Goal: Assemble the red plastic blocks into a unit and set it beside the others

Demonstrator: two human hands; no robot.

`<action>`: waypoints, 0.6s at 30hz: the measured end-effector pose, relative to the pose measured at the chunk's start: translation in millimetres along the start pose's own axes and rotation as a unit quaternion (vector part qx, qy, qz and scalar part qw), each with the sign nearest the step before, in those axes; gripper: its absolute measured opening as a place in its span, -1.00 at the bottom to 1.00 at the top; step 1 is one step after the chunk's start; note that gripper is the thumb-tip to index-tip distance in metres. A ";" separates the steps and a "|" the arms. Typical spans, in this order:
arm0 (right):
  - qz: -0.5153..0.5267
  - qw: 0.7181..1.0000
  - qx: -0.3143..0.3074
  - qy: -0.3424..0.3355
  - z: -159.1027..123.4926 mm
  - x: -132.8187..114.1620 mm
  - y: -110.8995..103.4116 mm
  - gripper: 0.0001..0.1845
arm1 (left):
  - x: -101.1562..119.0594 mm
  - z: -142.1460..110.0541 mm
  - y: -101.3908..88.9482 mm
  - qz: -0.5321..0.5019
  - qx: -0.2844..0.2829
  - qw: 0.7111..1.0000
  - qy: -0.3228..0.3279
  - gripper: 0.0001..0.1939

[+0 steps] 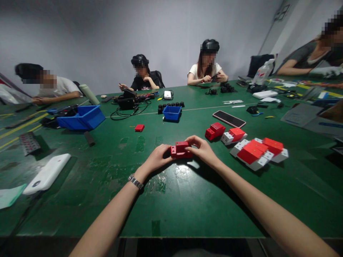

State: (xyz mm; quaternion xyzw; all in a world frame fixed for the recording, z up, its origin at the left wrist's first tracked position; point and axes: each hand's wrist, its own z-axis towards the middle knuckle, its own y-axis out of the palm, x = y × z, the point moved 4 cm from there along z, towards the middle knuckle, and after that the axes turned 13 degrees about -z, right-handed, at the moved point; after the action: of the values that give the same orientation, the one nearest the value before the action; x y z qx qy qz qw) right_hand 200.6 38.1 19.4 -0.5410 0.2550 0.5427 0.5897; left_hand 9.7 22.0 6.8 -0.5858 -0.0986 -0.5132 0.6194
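Note:
Between my two hands is a red electrical module [181, 150], block-shaped with a raised middle and round holes at its left end, like a DIN-rail surge protector. My left hand [159, 157] grips its left end with the fingers closed. On the other side, my right hand [202, 150] pinches the right end with thumb and fingers, hiding part of it. The module is just above or on the green table; I cannot tell which. To the right lie another red module [215, 131] and several red-and-white modules [254, 153]. A small red square piece [139, 127] rests ahead on the left.
A small blue bin [172, 112] and a larger blue bin [81, 117] stand beyond my hands. A phone [229, 119] lies to the right, a white device [48, 173] to the left. Several people sit around the green table [187, 210]. A plastic bottle [262, 72] stands far right.

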 end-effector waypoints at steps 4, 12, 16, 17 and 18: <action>0.003 1.000 0.001 0.003 0.4 0.9 -0.1 -0.78 | -0.4 0.2 0.3 -0.001 -0.005 1.000 -0.001 -0.60; -0.005 1.000 -0.005 0.003 0.4 -0.1 0.1 -0.79 | 1.4 0.5 -0.4 -0.004 -0.006 1.000 -0.001 -0.61; -0.001 1.000 -0.008 0.008 1.0 1.3 0.3 -0.78 | 1.7 0.5 -0.4 -0.002 -0.003 1.000 0.001 -0.61; 0.001 1.000 -0.010 0.009 1.2 1.9 0.4 -0.77 | 1.7 0.4 -0.3 -0.002 -0.004 1.000 0.001 -0.61; 0.003 1.000 -0.012 0.010 1.4 2.4 0.5 -0.77 | 1.7 0.4 -0.3 -0.001 -0.004 1.000 0.002 -0.61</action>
State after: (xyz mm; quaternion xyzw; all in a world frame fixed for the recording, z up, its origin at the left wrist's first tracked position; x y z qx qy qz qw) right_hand 200.5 40.1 17.5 -0.5525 0.2564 0.5421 0.5789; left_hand 10.5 21.5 8.3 -0.5872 -0.0963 -0.5151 0.6169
